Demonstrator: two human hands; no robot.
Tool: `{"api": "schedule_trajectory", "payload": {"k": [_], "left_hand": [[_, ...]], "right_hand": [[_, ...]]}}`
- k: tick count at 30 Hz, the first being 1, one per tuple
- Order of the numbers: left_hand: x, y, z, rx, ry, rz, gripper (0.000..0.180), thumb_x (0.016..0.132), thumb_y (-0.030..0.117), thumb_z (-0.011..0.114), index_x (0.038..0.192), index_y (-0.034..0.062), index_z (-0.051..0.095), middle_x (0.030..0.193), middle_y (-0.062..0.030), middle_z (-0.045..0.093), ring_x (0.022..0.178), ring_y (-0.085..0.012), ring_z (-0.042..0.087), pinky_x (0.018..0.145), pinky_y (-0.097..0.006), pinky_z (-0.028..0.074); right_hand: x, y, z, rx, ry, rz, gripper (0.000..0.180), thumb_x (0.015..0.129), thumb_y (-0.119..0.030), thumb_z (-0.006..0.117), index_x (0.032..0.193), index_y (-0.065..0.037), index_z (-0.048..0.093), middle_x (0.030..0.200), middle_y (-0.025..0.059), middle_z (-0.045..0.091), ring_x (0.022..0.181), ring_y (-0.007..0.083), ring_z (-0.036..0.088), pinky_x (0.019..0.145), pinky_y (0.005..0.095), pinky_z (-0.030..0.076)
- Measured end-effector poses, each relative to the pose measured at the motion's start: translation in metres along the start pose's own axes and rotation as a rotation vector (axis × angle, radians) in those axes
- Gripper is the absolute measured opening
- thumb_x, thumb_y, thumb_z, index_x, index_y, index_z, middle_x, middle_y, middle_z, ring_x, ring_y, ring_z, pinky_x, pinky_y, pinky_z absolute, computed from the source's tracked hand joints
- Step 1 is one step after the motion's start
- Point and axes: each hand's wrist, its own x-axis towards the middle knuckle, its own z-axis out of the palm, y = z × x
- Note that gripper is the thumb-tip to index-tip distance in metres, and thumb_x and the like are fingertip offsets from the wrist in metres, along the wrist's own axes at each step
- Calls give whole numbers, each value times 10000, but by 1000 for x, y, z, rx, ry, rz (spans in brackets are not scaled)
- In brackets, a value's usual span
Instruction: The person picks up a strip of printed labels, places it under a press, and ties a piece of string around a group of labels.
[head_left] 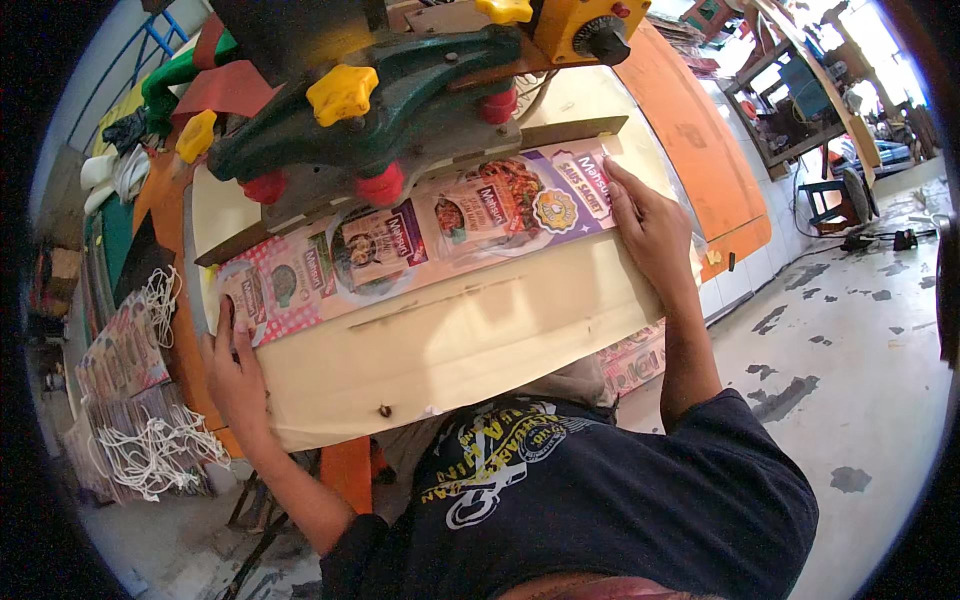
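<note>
A long printed strip (430, 228), coloured pink, orange and purple with food pictures, lies across the cream work surface (440, 345). Its far edge runs along a metal bar (575, 131) beneath a dark green press (440, 90). My left hand (236, 375) grips the strip's left end, the fingertips on its printed face. At the purple right end, my right hand (655, 225) pinches the strip, with thumb on top and the other fingers partly hidden.
Yellow star knobs (342, 95) and red feet (380, 186) are fitted to the press. A yellow control box (585, 35) with a black dial stands at the back. Printed pieces with white cords (160, 450) hang at left. An orange tabletop (690, 130) extends to the right.
</note>
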Motion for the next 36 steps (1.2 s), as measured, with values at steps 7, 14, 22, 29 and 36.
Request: {"api": "schedule_trajectory", "payload": {"k": [7, 14, 22, 29, 36], "left_hand": [[1, 12, -9, 53, -24, -6, 448, 1065, 379, 477, 1461, 191, 574, 1021, -177, 556, 944, -350, 611, 870, -431, 487], [3, 16, -7, -1, 18, 18, 430, 1050, 348, 521, 1440, 182, 594, 1043, -185, 581, 967, -350, 615, 886, -428, 483], [17, -4, -18, -533, -18, -73, 422, 1032, 228, 597, 1426, 77, 594, 1046, -79, 644, 844, -145, 599, 779, -290, 482], [46, 17, -29, -1006, -150, -268, 373, 1035, 210, 581, 1360, 30, 622, 1089, -45, 653, 905, -100, 619, 780, -241, 522], [44, -11, -7, -1155, -52, -225, 369, 984, 54, 630, 1343, -20, 589, 1166, -100, 682, 1015, -131, 654, 825, -253, 555]], "right_hand": [[0, -4, -3, 12, -39, 54, 343, 1005, -345, 570, 1309, -242, 692, 873, 153, 734, 789, 304, 715, 742, 407, 531], [0, -10, -6, 86, -27, 68, 353, 997, -324, 598, 1331, -239, 677, 864, 184, 729, 821, 320, 721, 776, 401, 540], [18, 30, -5, 672, -253, 180, 532, 1007, -285, 644, 1481, -87, 506, 993, 150, 719, 938, 183, 687, 788, 313, 530], [32, 20, -16, 1016, -298, 257, 481, 999, -155, 629, 1452, -36, 516, 1097, 131, 698, 929, 124, 652, 822, 264, 523], [25, 14, 5, 979, -180, 190, 390, 1020, -104, 579, 1394, -1, 548, 1139, 143, 688, 969, 120, 649, 855, 259, 527]]}}
